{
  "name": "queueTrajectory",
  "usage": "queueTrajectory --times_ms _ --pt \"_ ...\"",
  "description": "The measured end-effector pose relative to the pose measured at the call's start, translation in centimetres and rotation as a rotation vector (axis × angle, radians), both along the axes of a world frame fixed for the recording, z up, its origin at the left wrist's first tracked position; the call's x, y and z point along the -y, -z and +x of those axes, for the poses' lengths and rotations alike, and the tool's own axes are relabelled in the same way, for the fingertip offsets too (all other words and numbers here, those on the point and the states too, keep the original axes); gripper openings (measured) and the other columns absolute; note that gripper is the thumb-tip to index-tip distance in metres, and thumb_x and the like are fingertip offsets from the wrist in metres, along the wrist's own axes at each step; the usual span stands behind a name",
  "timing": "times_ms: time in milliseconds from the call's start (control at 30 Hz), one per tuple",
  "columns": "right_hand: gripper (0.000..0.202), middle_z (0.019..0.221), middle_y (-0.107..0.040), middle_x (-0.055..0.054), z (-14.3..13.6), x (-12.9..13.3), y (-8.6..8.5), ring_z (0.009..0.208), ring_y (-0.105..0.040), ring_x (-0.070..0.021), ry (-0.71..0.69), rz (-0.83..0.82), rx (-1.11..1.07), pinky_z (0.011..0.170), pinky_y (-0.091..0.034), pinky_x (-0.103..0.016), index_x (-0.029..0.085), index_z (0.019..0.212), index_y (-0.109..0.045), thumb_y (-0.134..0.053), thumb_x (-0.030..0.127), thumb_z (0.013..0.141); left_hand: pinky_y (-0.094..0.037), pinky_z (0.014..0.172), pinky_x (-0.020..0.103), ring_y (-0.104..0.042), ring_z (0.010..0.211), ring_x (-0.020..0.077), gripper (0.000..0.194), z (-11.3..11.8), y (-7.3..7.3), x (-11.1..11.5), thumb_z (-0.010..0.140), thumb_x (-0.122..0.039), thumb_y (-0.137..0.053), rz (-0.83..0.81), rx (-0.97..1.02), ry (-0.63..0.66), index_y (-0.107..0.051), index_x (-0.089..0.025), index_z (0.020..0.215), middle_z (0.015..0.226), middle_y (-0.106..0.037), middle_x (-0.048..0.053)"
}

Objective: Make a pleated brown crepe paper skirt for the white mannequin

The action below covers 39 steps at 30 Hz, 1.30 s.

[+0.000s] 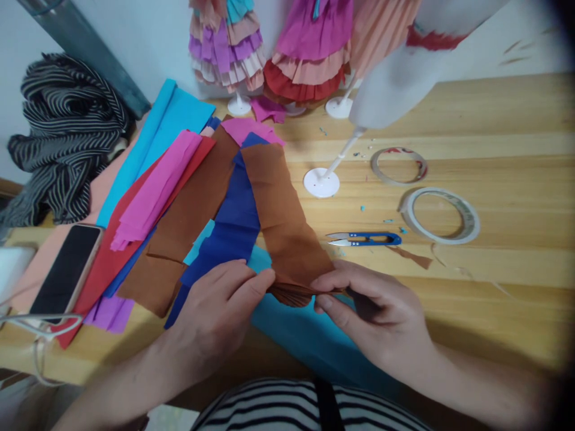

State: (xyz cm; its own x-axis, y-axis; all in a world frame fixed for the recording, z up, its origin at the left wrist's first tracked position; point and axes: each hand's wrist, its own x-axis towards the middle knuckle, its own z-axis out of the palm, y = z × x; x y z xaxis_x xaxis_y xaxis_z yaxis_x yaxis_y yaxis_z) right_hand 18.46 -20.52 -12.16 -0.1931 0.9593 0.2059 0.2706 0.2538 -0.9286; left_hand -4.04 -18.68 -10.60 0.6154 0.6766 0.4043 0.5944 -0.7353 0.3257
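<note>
A brown crepe paper strip (287, 215) runs from the middle of the table toward me, its near end gathered into narrow folds. My left hand (224, 305) pinches the left end of these folds. With thumb and fingertips, my right hand (377, 311) grips their right end. Under the strip lie a dark blue paper strip (236, 215) and a turquoise sheet (309, 329). Blue thread snips (371, 239) rest on the wood just beyond my right hand.
Coloured papers, among them a pink stack (155, 191), cover the left side near a phone (67, 269). Two tape rolls (471, 224) lie at right. A white form on a stand (321, 182) and ruffled paper dresses (309, 60) stand at the back. A striped cloth (67, 131) is far left.
</note>
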Motion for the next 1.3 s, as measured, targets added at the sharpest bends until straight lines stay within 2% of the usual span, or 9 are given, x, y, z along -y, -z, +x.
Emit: queueTrajectory --times_ms 133,267,400,533,733,933,1167,1300 --pt "0.018 0.069 -0.067 0.002 0.0 0.1 0.0 0.058 -0.065 -0.0114 0.012 -0.009 -0.014 0.053 -0.051 -0.022 0.022 0.086 -0.065 -0.062 0.006 0.079 -0.056 0.071 0.027 -0.065 0.078 0.0167 0.019 0.3 -0.2 0.0 0.087 -0.003 -0.051 -0.013 0.032 -0.012 -0.061 -0.011 0.101 0.083 -0.067 0.007" --pt "0.020 0.067 -0.067 0.003 0.0 0.0 0.1 0.056 -0.065 -0.0110 0.101 -0.015 -0.077 0.053 -0.052 -0.021 0.022 0.084 -0.067 -0.064 0.004 0.076 -0.057 0.069 0.028 -0.065 0.077 0.0173 0.016 0.6 -0.6 0.1 0.087 -0.004 -0.052 -0.003 0.011 -0.026 -0.060 -0.012 0.099 0.080 -0.067 0.006" --pt "0.022 0.068 -0.070 0.003 0.0 -0.3 0.0 0.058 -0.065 -0.0110 0.186 0.022 -0.130 0.055 -0.053 -0.020 0.023 0.079 -0.069 -0.068 0.003 0.072 -0.058 0.071 0.028 -0.066 0.077 0.0170 0.013 0.9 -0.9 0.4 0.089 -0.007 -0.052 -0.033 0.052 -0.092 -0.060 -0.014 0.095 0.078 -0.067 0.005" --pt "0.023 0.066 -0.070 0.003 -0.1 -0.5 -0.1 0.056 -0.064 -0.0109 0.199 0.055 -0.173 0.054 -0.053 -0.020 0.024 0.077 -0.071 -0.069 0.002 0.071 -0.058 0.068 0.026 -0.068 0.077 0.0156 0.011 1.1 -1.0 0.7 0.090 -0.011 -0.051 -0.087 0.073 -0.152 -0.060 -0.016 0.093 0.080 -0.069 0.004" --pt "0.025 0.068 -0.070 0.004 0.0 -0.5 0.1 0.058 -0.063 -0.0084 0.165 0.012 -0.206 0.056 -0.052 -0.016 0.025 0.082 -0.073 -0.068 0.003 0.072 -0.057 0.085 0.021 -0.071 0.087 0.0130 0.014 1.1 -0.8 0.9 0.086 -0.008 -0.056 -0.084 0.124 -0.172 -0.062 -0.015 0.095 0.089 -0.074 0.004" --pt "0.020 0.067 -0.068 0.006 0.0 -0.5 0.2 0.060 -0.062 -0.0066 0.187 -0.043 -0.246 0.058 -0.051 -0.013 0.025 0.075 -0.070 -0.068 0.005 0.071 -0.057 0.069 0.014 -0.071 0.074 0.0101 0.019 1.4 -0.8 0.8 0.082 -0.002 -0.055 -0.132 0.193 -0.178 -0.062 -0.017 0.092 0.083 -0.074 0.001" --pt "0.020 0.067 -0.068 0.005 0.0 -0.6 0.2 0.059 -0.062 -0.0073 0.198 -0.049 -0.244 0.056 -0.051 -0.014 0.025 0.074 -0.069 -0.068 0.005 0.071 -0.054 0.066 0.011 -0.070 0.071 0.0072 0.017 1.5 -0.4 0.4 0.083 -0.005 -0.058 -0.169 0.243 -0.204 -0.065 -0.016 0.094 0.080 -0.074 0.000" --pt "0.021 0.066 -0.068 0.003 -0.1 -0.6 0.2 0.057 -0.062 -0.0091 0.189 -0.010 -0.201 0.054 -0.052 -0.017 0.024 0.072 -0.068 -0.068 0.003 0.070 -0.054 0.062 0.012 -0.069 0.065 0.0073 0.015 1.6 -0.4 0.4 0.081 -0.004 -0.056 -0.197 0.208 -0.215 -0.063 -0.016 0.086 0.075 -0.072 -0.001"
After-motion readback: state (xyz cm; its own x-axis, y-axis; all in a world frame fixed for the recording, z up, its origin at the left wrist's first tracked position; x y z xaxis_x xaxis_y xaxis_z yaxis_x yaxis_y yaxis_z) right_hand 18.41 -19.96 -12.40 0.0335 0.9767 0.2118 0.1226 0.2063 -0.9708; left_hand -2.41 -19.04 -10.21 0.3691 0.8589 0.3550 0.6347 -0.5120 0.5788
